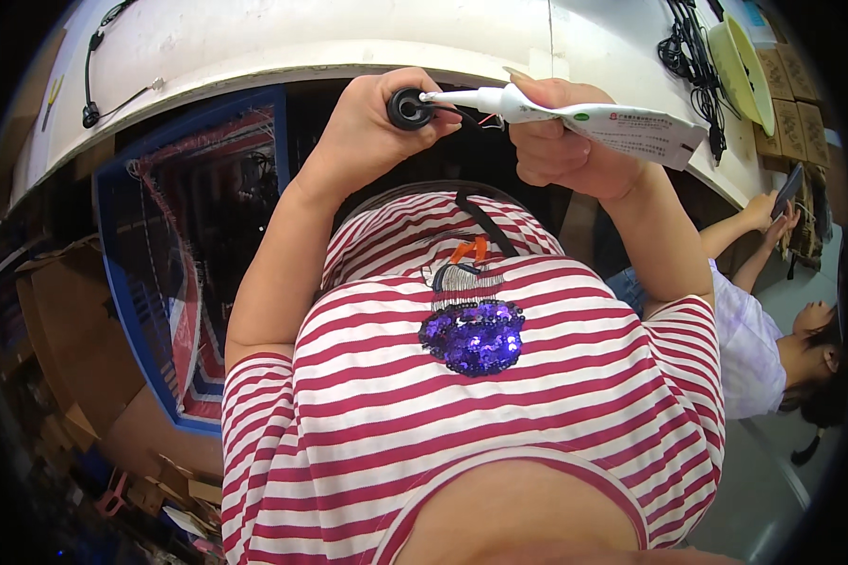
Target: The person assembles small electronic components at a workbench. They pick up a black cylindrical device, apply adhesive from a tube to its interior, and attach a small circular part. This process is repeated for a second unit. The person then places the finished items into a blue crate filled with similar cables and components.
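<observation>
Black round part (pixel 409 111) was grasped by left hand (pixel 366 124) near edge of desk (pixel 349 36); white tube (pixel 631 135) was grasped by right hand (pixel 567 141), its nozzle (pixel 469 98) held tip-first at the part's rim.

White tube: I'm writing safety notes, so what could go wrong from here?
If the right hand over-squeezes the white tube, excess might smear the black round part, since the nozzle is at its rim. The left hand holds that part in the air, so the nozzle could slip. Drips might reach the nearby thin wires.
</observation>
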`<state>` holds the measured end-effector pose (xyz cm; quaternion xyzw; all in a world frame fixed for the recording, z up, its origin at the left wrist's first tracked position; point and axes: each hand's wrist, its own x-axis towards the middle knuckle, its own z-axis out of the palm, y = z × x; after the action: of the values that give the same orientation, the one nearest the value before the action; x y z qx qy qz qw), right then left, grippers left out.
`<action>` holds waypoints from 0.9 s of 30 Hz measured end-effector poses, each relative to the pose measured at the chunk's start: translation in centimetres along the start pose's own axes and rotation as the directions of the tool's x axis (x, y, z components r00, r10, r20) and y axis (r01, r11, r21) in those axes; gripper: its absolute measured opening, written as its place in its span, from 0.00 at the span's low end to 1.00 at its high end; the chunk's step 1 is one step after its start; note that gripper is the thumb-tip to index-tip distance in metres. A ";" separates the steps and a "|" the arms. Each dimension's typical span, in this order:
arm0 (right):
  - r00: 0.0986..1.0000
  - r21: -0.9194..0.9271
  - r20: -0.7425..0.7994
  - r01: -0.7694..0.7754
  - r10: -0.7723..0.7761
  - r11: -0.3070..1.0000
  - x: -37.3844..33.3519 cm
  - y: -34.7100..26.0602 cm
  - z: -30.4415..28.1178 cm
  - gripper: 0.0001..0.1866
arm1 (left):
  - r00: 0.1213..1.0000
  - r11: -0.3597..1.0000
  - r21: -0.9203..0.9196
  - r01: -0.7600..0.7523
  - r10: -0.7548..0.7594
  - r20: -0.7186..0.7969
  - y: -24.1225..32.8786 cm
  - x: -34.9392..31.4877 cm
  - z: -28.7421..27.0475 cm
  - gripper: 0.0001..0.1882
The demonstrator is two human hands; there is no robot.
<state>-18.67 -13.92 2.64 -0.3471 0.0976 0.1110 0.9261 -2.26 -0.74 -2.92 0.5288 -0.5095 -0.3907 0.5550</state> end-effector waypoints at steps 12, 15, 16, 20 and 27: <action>0.991 -0.057 -0.106 -0.090 0.084 0.994 1.1 0.7 0.4 0.19 | 0.997 0.996 0.030 -0.081 0.081 -0.009 -1.1 -0.3 -0.2 0.07; 0.988 -0.073 -0.136 -0.081 0.070 0.994 1.2 1.0 0.3 0.18 | 0.996 0.993 0.069 -0.093 0.093 -0.004 -1.0 -0.3 -0.1 0.08; 0.989 -0.082 -0.133 -0.069 0.058 0.994 1.2 1.1 0.3 0.18 | 0.996 0.992 0.084 -0.093 0.094 -0.005 -0.9 -0.3 0.0 0.08; 0.921 -0.222 -0.389 -0.077 -0.016 0.972 1.4 0.9 1.5 0.15 | 0.999 0.996 0.081 -0.048 0.049 -0.015 -0.6 -0.5 -0.1 0.08; 0.902 -0.588 -0.409 -0.142 -0.141 0.796 1.4 0.2 1.8 0.13 | 1.000 0.995 0.096 -0.005 0.006 -0.006 -0.6 -0.3 -0.2 0.08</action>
<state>-17.22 -12.45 3.50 -0.6399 0.2601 0.0567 0.7209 -2.03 -0.46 -3.50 0.5545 -0.5275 -0.3627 0.5318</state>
